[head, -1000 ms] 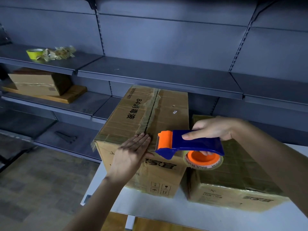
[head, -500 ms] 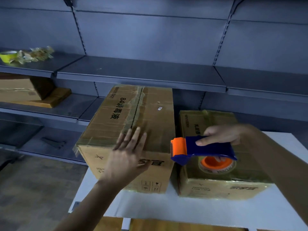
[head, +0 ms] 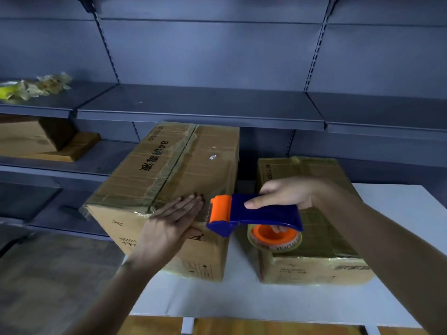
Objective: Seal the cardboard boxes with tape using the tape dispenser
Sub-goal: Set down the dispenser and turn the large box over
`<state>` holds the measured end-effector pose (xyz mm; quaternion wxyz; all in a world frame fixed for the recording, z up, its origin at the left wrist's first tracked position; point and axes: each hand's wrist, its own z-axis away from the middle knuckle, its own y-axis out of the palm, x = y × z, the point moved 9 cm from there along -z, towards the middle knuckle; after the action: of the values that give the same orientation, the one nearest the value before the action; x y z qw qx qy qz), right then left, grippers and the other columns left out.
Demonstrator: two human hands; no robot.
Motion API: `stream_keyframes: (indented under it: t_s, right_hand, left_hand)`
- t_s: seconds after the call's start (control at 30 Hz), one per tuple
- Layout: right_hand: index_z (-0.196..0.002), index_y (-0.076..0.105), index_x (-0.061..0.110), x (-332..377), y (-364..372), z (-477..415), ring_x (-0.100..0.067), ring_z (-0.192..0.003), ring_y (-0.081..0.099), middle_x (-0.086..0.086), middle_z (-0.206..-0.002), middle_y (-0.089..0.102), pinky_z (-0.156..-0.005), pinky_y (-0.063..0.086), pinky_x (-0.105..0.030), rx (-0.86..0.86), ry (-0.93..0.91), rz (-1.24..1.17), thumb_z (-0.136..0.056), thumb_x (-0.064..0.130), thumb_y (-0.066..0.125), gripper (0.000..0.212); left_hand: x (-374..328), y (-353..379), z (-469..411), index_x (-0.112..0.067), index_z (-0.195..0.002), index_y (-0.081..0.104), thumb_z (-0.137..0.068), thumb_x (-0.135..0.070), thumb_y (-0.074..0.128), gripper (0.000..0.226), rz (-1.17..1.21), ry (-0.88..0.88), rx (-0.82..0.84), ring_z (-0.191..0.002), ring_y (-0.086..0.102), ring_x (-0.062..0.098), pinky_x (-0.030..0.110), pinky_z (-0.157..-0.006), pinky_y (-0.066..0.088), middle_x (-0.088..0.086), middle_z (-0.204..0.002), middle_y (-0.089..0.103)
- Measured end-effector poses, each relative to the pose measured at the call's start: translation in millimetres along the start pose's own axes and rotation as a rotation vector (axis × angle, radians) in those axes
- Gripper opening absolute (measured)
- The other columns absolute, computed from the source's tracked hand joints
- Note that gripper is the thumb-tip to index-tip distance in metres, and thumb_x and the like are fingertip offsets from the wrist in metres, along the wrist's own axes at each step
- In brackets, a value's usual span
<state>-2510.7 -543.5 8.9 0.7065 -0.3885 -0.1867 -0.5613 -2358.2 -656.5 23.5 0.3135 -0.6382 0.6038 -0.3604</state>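
Observation:
Two cardboard boxes stand side by side on a white table. The larger left box has clear tape along its top seam and black printing. My left hand lies flat, fingers straight, on that box's near top edge. My right hand grips a blue and orange tape dispenser, its orange end next to my left fingertips at the box's near right corner. The tape roll hangs under the dispenser. The smaller right box sits lower, partly hidden by my right arm.
Grey metal shelving runs behind the table and overhangs the boxes' far ends. On the left shelves lie crumpled tape scraps with a yellow-green object and another cardboard box on a wooden board. Floor shows at the lower left.
My left hand slid right along the box's near edge and its fingers closed together. The dispenser moved left toward the larger box's corner. The camera view shifted slightly.

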Motion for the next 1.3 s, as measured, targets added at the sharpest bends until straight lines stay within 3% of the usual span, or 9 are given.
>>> stream_keyframes:
  t_s: [0.13, 0.3, 0.57, 0.7, 0.9, 1.03, 1.13, 1.2, 1.3]
  right_hand:
    - [-0.106, 0.049, 0.011, -11.7, -3.3, 5.0, -0.015, -0.061, 0.068, -0.004, -0.07, 0.072, -0.05, 0.052, -0.022, -0.009, 0.031, -0.039, -0.06, 0.057, 0.07, 0.068]
    - [-0.092, 0.057, 0.006, -49.7, -16.8, 29.1, -0.013, -0.056, 0.063, -0.004, -0.068, 0.067, -0.047, 0.049, -0.02, -0.013, 0.084, -0.037, -0.054, 0.068, 0.074, 0.075]
    - [-0.089, 0.061, 0.015, -62.2, -16.9, 14.7, -0.006, -0.058, 0.065, 0.007, -0.066, 0.07, -0.049, 0.047, -0.018, -0.058, 0.207, 0.181, -0.062, 0.07, 0.063, 0.062]
    - [-0.083, 0.061, 0.016, -60.6, -12.4, 3.0, -0.005, -0.057, 0.066, 0.009, -0.061, 0.068, -0.05, 0.048, -0.017, 0.002, 0.26, 0.216, -0.08, 0.063, 0.055, 0.047]
    - [-0.083, 0.062, 0.013, -61.8, -9.8, -1.4, -0.009, -0.058, 0.066, 0.005, -0.062, 0.069, -0.055, 0.051, -0.021, 0.015, 0.326, 0.144, -0.084, 0.06, 0.053, 0.048]
    - [-0.108, 0.061, 0.008, -82.3, -9.3, -5.3, -0.013, -0.071, 0.058, -0.004, -0.087, 0.066, -0.069, 0.045, -0.027, -0.042, 0.431, 0.478, -0.085, 0.057, 0.053, 0.055]
    - [-0.098, 0.064, 0.006, -89.8, -22.3, -1.0, -0.013, -0.068, 0.063, -0.006, -0.085, 0.068, -0.062, 0.048, -0.024, -0.125, 0.356, 0.181, -0.076, 0.058, 0.063, 0.057]
    - [-0.083, 0.062, 0.01, -85.7, -36.1, 4.8, -0.009, -0.058, 0.062, -0.001, -0.071, 0.067, -0.053, 0.046, -0.021, -0.214, 0.304, 0.119, -0.069, 0.062, 0.065, 0.054]
    - [-0.08, 0.063, 0.009, -76.6, -43.8, 9.7, -0.01, -0.055, 0.063, -0.002, -0.066, 0.068, -0.05, 0.047, -0.02, -0.212, 0.262, 0.13, -0.066, 0.065, 0.063, 0.057]
  left_hand:
    - [-7.4, 5.8, -0.8, -0.004, -0.116, 0.064, -0.084, -0.036, 0.052, 0.048, 0.031, 0.027, -0.012, -0.115, 0.058, 0.017, 0.039, -0.094, 0.05, 0.007, -0.123, 0.061]
    - [-1.8, 7.4, 1.1, -0.006, -0.12, 0.062, -0.088, -0.037, 0.05, 0.047, 0.055, -0.031, -0.026, -0.117, 0.056, 0.016, 0.037, -0.098, 0.047, 0.005, -0.126, 0.059]
    - [-24.9, 14.8, -7.0, -0.025, -0.135, 0.049, -0.081, -0.048, 0.048, 0.059, 0.026, -0.048, 0.182, -0.127, 0.048, 0.023, 0.046, -0.102, 0.042, 0.01, -0.135, 0.052]
    - [-48.9, 14.0, -18.6, -0.011, -0.126, 0.058, -0.083, -0.037, 0.043, 0.053, 0.046, 0.002, 0.176, -0.126, 0.048, 0.021, 0.051, -0.102, 0.041, 0.007, -0.13, 0.057]
    - [-48.7, 13.2, -18.8, -0.004, -0.122, 0.06, -0.077, -0.032, 0.043, 0.055, 0.082, 0.005, 0.165, -0.122, 0.053, 0.022, 0.05, -0.1, 0.043, 0.009, -0.126, 0.059]
    - [-39.6, 11.1, -15.5, -0.004, -0.122, 0.06, -0.071, -0.03, 0.042, 0.06, 0.084, -0.035, 0.176, -0.121, 0.053, 0.022, 0.051, -0.102, 0.041, 0.009, -0.126, 0.06]
    - [-36.9, 10.0, -12.3, -0.004, -0.123, 0.06, -0.07, -0.031, 0.044, 0.062, 0.123, -0.049, 0.164, -0.123, 0.052, 0.02, 0.042, -0.104, 0.041, 0.008, -0.128, 0.059]
    - [-40.3, 12.0, -14.6, -0.005, -0.122, 0.061, -0.07, -0.032, 0.046, 0.061, 0.141, -0.034, 0.16, -0.122, 0.053, 0.02, 0.04, -0.102, 0.043, 0.007, -0.127, 0.059]
    - [-38.6, 12.8, -15.5, -0.006, -0.123, 0.061, -0.074, -0.037, 0.05, 0.059, 0.136, -0.046, 0.163, -0.122, 0.053, 0.019, 0.047, -0.102, 0.042, 0.007, -0.127, 0.06]
